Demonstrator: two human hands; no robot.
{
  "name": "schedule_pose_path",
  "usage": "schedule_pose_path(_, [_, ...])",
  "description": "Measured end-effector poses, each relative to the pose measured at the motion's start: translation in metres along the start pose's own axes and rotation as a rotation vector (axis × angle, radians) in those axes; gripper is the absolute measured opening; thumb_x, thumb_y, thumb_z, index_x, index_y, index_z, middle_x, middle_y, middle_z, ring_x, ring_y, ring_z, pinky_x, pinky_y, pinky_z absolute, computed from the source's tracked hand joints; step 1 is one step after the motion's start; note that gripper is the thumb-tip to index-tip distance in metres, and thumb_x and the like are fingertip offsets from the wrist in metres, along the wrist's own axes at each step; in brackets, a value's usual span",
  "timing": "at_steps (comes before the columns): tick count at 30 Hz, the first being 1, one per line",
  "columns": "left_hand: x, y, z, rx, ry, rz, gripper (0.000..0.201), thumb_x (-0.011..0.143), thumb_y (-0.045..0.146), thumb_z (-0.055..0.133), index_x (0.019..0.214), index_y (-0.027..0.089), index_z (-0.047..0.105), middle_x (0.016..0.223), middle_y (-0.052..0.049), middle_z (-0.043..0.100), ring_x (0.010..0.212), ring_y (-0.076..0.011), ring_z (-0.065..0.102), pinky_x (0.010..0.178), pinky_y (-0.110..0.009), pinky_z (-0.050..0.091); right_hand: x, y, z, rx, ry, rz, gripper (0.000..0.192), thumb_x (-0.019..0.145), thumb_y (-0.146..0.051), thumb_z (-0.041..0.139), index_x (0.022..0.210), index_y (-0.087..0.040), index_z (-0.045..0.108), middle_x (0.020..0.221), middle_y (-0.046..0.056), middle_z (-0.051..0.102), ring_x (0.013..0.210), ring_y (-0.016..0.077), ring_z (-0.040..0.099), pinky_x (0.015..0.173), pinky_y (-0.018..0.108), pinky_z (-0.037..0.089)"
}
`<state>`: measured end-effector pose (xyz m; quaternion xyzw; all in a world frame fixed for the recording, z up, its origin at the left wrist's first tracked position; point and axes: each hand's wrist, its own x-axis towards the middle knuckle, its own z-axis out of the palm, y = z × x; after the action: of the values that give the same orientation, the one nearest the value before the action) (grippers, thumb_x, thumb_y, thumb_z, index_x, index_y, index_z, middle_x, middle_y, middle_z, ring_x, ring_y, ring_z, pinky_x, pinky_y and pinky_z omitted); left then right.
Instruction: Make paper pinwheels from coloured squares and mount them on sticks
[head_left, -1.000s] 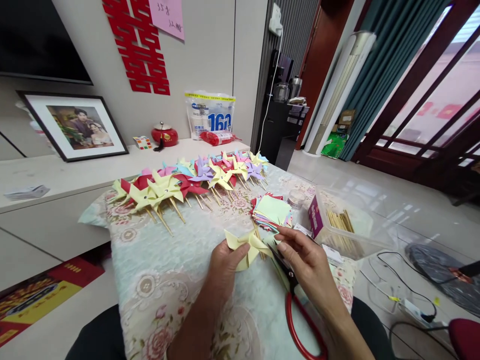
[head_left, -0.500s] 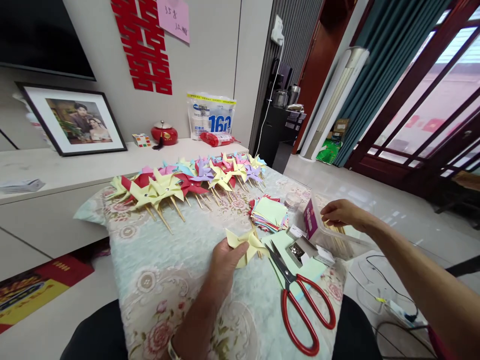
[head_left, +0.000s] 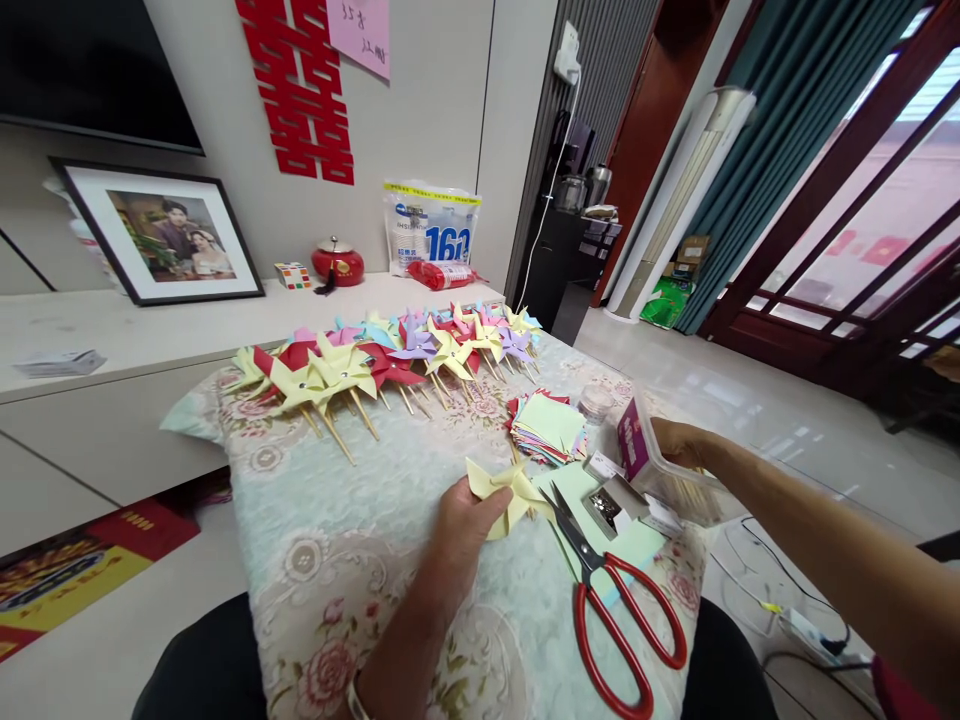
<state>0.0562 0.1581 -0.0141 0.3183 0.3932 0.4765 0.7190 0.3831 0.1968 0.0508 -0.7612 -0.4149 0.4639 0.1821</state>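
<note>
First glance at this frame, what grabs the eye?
The row of coloured paper pinwheels fanned across the far side of the floral tablecloth. Nearer, the left hand holds a yellow pinwheel, with red-handled scissors lying just to its right. The right hand reaches into a clear box of sticks at the table's right edge.

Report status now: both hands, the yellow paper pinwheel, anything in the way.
Left hand pinching folded yellow paper pinwheel. Right hand inside clear plastic stick box. Red-handled scissors lying beside pinwheel, apart.
</note>
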Motion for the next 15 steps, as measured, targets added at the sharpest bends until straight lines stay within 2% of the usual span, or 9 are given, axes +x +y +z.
schedule_pose_path(8, [0.0, 0.0, 0.001, 0.007, 0.014, 0.018, 0.035, 0.06, 0.026, 0.082, 0.09, 0.011, 0.073, 0.078, -0.007, 0.078, 0.068, -0.0213, 0.069, 0.064, -0.028, 0.051, -0.01, -0.005, 0.004, 0.024, 0.037, -0.006, 0.01, 0.051, -0.013, 0.068, 0.049, -0.018, 0.06, 0.052, 0.005, 0.067, 0.057, 0.0227, 0.067, 0.06, 0.033, 0.059])
schedule_pose_path(15, [-0.001, 0.003, 0.002, 0.009, 0.027, 0.008, 0.034, 0.059, 0.024, 0.081, 0.088, 0.01, 0.072, 0.074, -0.006, 0.077, 0.067, -0.0207, 0.068, 0.065, -0.028, 0.051, -0.007, -0.01, -0.007, -0.146, 0.202, 0.033, 0.021, 0.052, -0.015, 0.073, 0.043, -0.018, 0.054, 0.041, 0.003, 0.057, 0.044, 0.0197, 0.061, 0.045, 0.029, 0.051])
